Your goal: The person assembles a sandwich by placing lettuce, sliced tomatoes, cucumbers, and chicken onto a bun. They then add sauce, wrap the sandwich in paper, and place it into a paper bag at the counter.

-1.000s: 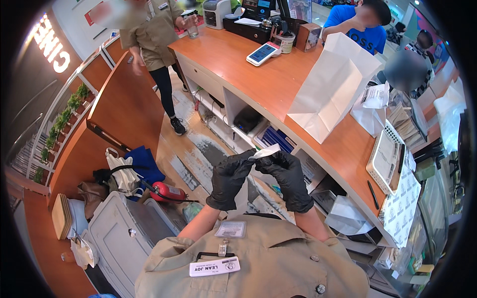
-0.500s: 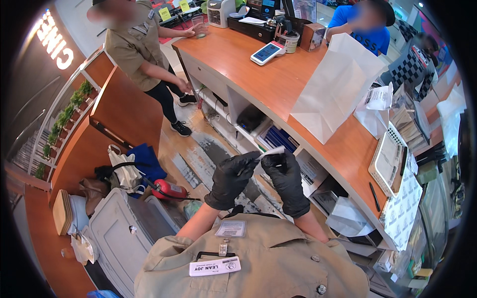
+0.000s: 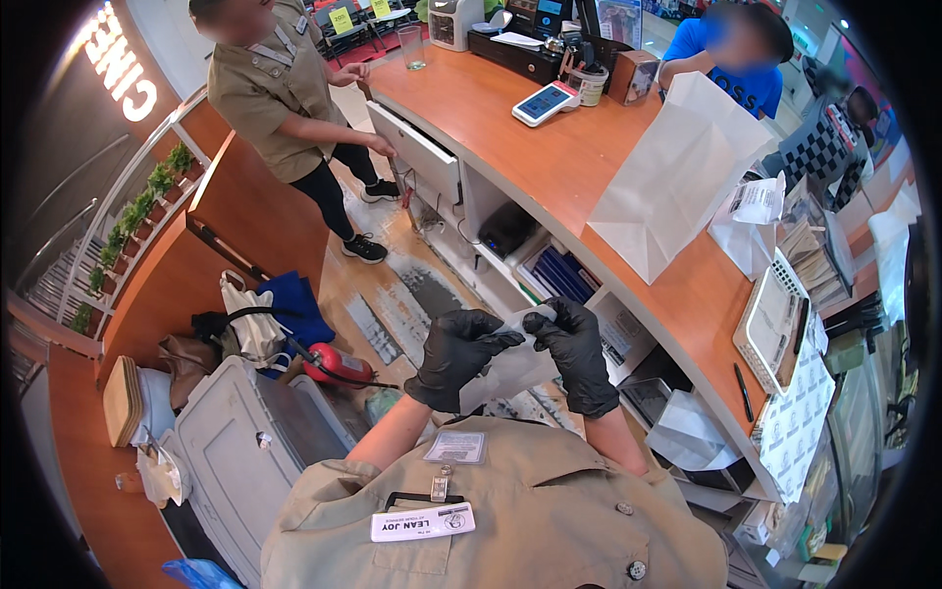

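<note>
In front of my chest I hold a thin, see-through whitish plastic bag point(image 3: 508, 376) by its upper edge, with the rest hanging down. My left hand point(image 3: 453, 359), in a black glove, pinches it on one side. On the other side my right hand point(image 3: 577, 355), gloved in black too, grips the edge between thumb and fingers. Both hands are close together, above the floor and beside the open shelves of the counter. A large white paper bag point(image 3: 677, 177) stands on the counter beyond my right hand.
A wooden counter point(image 3: 559, 133) runs along the right, bearing a card terminal point(image 3: 546, 103), a white basket point(image 3: 770, 309) and a pen point(image 3: 743, 393). At left are a grey bin point(image 3: 231, 447) and a red fire extinguisher point(image 3: 339, 364). A co-worker point(image 3: 280, 98) stands at a pulled-out drawer point(image 3: 417, 145).
The plastic bag, bunched small between my fingers before, now hangs spread out below them. The co-worker has let go of the glass and pulled the counter drawer out.
</note>
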A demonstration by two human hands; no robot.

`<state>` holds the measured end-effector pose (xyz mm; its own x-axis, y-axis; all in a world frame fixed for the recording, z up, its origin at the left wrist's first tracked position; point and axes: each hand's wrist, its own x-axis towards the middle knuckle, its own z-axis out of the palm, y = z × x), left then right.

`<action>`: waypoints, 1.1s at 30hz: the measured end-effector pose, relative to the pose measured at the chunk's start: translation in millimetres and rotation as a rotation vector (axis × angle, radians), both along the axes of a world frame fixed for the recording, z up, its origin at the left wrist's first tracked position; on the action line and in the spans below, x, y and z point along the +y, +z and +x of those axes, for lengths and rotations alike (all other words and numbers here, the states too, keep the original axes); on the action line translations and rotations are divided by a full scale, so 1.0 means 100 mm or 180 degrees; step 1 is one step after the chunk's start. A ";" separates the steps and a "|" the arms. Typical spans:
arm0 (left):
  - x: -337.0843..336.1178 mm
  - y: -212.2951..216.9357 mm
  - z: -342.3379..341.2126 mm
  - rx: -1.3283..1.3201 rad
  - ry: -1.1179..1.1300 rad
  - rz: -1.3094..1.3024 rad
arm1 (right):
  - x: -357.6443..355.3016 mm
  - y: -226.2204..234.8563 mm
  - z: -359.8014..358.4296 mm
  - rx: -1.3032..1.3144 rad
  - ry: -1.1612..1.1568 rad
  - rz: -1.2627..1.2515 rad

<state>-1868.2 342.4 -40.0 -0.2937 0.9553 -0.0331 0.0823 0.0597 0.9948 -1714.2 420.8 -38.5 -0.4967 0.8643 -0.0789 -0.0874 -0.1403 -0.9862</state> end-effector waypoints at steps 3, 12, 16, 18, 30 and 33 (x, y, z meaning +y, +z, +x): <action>0.00 0.03 0.00 -0.0281 -0.0138 0.0228 | -0.02 0.03 -0.01 0.0095 -0.0105 -0.0014; 0.00 0.40 -0.24 -0.1472 -0.1305 -0.0387 | -0.04 0.24 0.13 -0.0036 0.0284 0.0246; 0.01 0.47 -0.23 -0.1427 -0.1302 -0.0625 | -0.05 0.31 0.15 -0.0017 0.0353 0.0103; 0.02 0.47 -0.21 -0.1505 -0.1239 -0.0706 | -0.06 0.32 0.15 -0.0051 0.0377 0.0176; 0.01 0.33 -0.17 -0.2094 -0.1110 -0.0851 | -0.08 0.29 0.15 0.0012 0.0334 0.0143; 0.00 0.31 -0.17 -0.2173 -0.1117 -0.0816 | -0.08 0.29 0.15 0.0071 0.0330 0.0098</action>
<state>-1884.9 342.8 -9.2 0.1859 0.9264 -0.3274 -0.4820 0.3764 0.7912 -1699.1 412.9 -9.3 -0.5849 0.8100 -0.0412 -0.0959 -0.1195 -0.9882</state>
